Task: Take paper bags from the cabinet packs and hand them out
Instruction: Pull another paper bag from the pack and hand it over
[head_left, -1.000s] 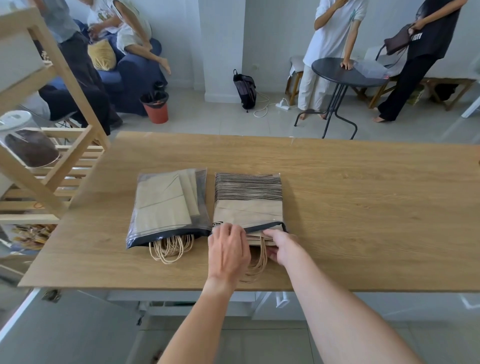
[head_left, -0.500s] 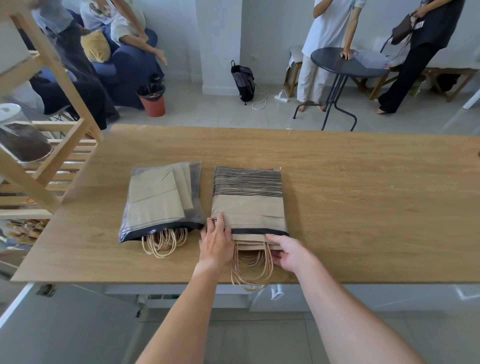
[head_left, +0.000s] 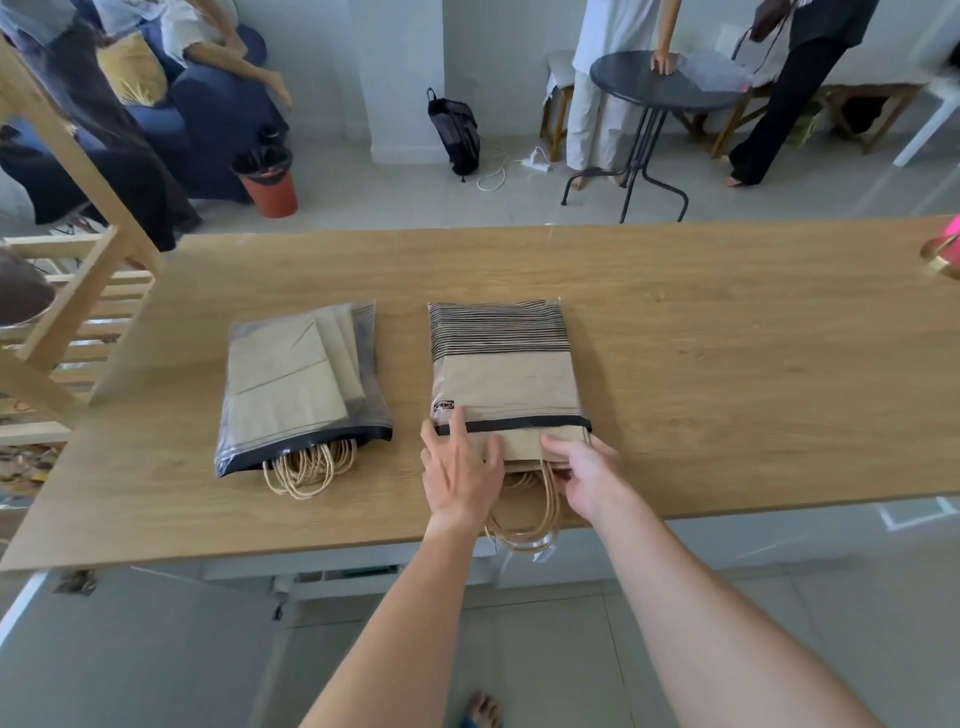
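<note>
Since a moment ago, bags (head_left: 540, 449) slid further out of the striped pack (head_left: 501, 364), center frame. Left hand (head_left: 460, 475) flat, pinning the pack; right hand (head_left: 584, 475) pinching probably one bag. Pull straight, keep the pack down.

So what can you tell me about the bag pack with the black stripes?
The striped pack is a clear plastic sleeve lying flat on the wooden table, right of a plainer pack. Inside are folded brown paper bags, black-striped at the far end. Its dark-edged mouth faces the person, and twisted paper handles spill out past the table's edge. The left hand presses the mouth; the right hand grips the bags poking out.
</note>
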